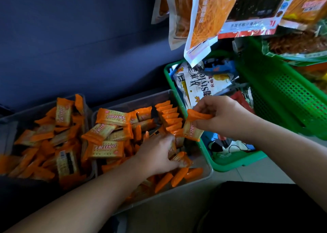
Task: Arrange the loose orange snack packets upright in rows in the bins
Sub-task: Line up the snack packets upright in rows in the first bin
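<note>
Two clear plastic bins sit side by side, the left bin [10, 119] and the right bin [203, 177], both full of orange snack packets. Loose packets [106, 149] lie jumbled in a heap. A row of upright packets [169, 116] stands along the right bin's far right side, and another row [178, 177] leans at its near right. My left hand [159, 154] reaches into the right bin, its fingers curled round packets there. My right hand [223, 116] pinches an orange packet [193, 126] by its top seam, above the bin's right edge.
A green basket [228, 163] of mixed snack bags sits right of the clear bins. A larger green mesh basket [290, 94] stands further right. Large snack bags [207, 20] hang overhead. A dark blue wall [79, 37] is behind the bins.
</note>
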A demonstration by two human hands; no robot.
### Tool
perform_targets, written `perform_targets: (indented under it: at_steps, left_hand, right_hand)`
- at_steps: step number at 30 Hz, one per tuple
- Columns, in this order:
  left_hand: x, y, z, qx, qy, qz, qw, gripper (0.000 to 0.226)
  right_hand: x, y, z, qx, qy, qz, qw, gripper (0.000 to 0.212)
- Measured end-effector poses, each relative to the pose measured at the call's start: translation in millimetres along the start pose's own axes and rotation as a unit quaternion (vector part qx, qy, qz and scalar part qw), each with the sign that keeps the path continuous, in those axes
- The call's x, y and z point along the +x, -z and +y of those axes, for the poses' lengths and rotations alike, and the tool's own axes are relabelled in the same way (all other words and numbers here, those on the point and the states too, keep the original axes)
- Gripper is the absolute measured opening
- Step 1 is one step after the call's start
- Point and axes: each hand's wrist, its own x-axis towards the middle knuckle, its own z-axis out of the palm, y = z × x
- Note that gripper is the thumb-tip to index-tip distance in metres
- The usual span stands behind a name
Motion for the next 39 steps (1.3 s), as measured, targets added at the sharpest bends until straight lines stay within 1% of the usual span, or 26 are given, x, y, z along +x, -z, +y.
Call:
perform_targets:
  at_steps: [2,3,4,5,7,8,9,10,11,12,13,14,16,18,20,22,24,26,29,30,33,36,39]
  left_hand:
    - [3,-3,0,-0.042,0.037,-0.005,0.998,0.091]
    - [5,-4,-2,-0.064,0.058,-0.01,0.996,0.089]
    - [5,-3,-4,-0.079,0.072,-0.022,0.994,0.081]
    - [4,0,-6,-0.102,0.077,-0.032,0.991,0.07]
    - [-1,7,-13,-0.152,0.07,-0.023,0.986,0.035]
    - [-4,13,-16,-0.152,0.072,-0.012,0.986,0.024]
    - [-8,19,-19,-0.143,0.086,0.001,0.986,0.023]
    - [-13,26,-22,-0.124,0.102,0.006,0.987,0.025]
    - [-18,31,-27,-0.107,0.119,0.006,0.987,0.039]
    - [-23,36,-32,-0.102,0.144,0.004,0.984,0.059]
    - [-27,39,-38,-0.119,0.16,0.01,0.98,0.073]
    - [-32,42,-43,-0.154,0.165,0.017,0.974,0.077]
    - [-42,44,-52,-0.223,0.163,0.04,0.96,0.064]
    - [-50,43,-57,-0.262,0.163,0.067,0.949,0.052]
    - [-56,42,-56,-0.299,0.163,0.09,0.936,0.05]
    - [-58,40,-56,-0.313,0.166,0.11,0.929,0.054]
    - [-58,38,-58,-0.327,0.161,0.119,0.924,0.058]
    - [-58,39,-60,-0.337,0.152,0.12,0.922,0.054]
    - [-58,43,-64,-0.347,0.151,0.13,0.916,0.046]
    - [-58,44,-66,-0.35,0.15,0.136,0.915,0.044]
    - [-58,45,-69,-0.353,0.142,0.144,0.914,0.044]
    - [-56,44,-70,-0.343,0.14,0.141,0.918,0.043]
    - [-55,49,-68,-0.341,0.126,0.157,0.918,0.041]
  right_hand:
    - [0,1,2,0.001,0.007,-0.007,1.0,0.016]
    - [0,1,4,0.001,0.008,-0.012,1.0,0.016]
    - [1,0,5,-0.001,0.009,-0.017,1.0,0.016]
    - [2,-2,6,-0.01,0.012,-0.021,1.0,0.016]
    - [6,-8,10,-0.045,0.022,-0.031,0.998,0.018]
    - [7,-12,12,-0.067,0.025,-0.042,0.997,0.019]
    - [8,-17,14,-0.094,0.031,-0.054,0.994,0.02]
    - [10,-23,16,-0.121,0.039,-0.062,0.99,0.022]
    - [12,-29,19,-0.151,0.053,-0.067,0.985,0.023]
    - [14,-35,21,-0.183,0.069,-0.066,0.979,0.023]
    - [16,-41,24,-0.221,0.083,-0.063,0.97,0.025]
    - [18,-46,26,-0.263,0.097,-0.056,0.958,0.028]
    - [23,-58,30,-0.346,0.126,-0.047,0.929,0.035]
    - [27,-72,34,-0.416,0.166,-0.02,0.894,0.037]
    - [27,-86,41,-0.457,0.198,-0.01,0.867,0.037]
    - [27,-96,48,-0.489,0.216,0.005,0.845,0.038]
    - [28,-101,50,-0.487,0.206,0.02,0.848,0.044]
    - [32,-102,54,-0.473,0.194,0.024,0.859,0.055]
    - [38,-99,52,-0.476,0.185,-0.042,0.859,0.079]
    - [40,-98,51,-0.476,0.176,-0.065,0.859,0.082]
    - [45,-96,48,-0.486,0.156,-0.09,0.855,0.078]
    - [47,-95,47,-0.492,0.152,-0.085,0.853,0.071]
    - [46,-99,53,-0.522,0.172,-0.058,0.833,0.068]
